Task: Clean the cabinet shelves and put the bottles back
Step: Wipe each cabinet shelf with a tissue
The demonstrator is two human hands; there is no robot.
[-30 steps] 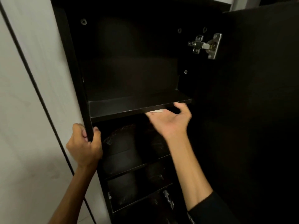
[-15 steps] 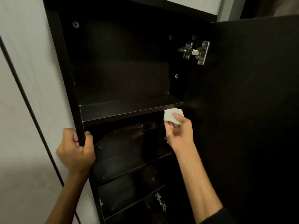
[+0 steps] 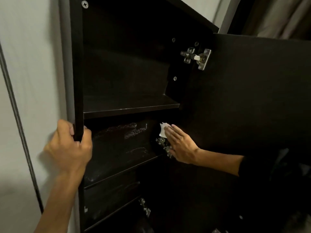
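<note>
A tall dark cabinet stands open with several bare shelves. Its top shelf [image 3: 131, 106] looks clean, while the back wall above the second shelf [image 3: 124, 169] carries pale dusty streaks. My left hand [image 3: 70, 147] grips the cabinet's left side panel [image 3: 76, 81]. With flat, straight fingers, my right hand [image 3: 180, 145] presses a small white tissue [image 3: 162, 130] against the right inner wall, just under the top shelf and over a metal hinge [image 3: 164, 146]. No bottles are in view.
The dark cabinet door [image 3: 252, 106] is swung open on the right, held by an upper hinge [image 3: 196, 58]. A pale wall [image 3: 30, 81] with a dark vertical strip runs along the left. Lower shelves go down into shadow.
My right hand has lowered from the top shelf's front edge and flattened the tissue against the right inner wall. The view moved closer and lower. My left hand kept its grip.
</note>
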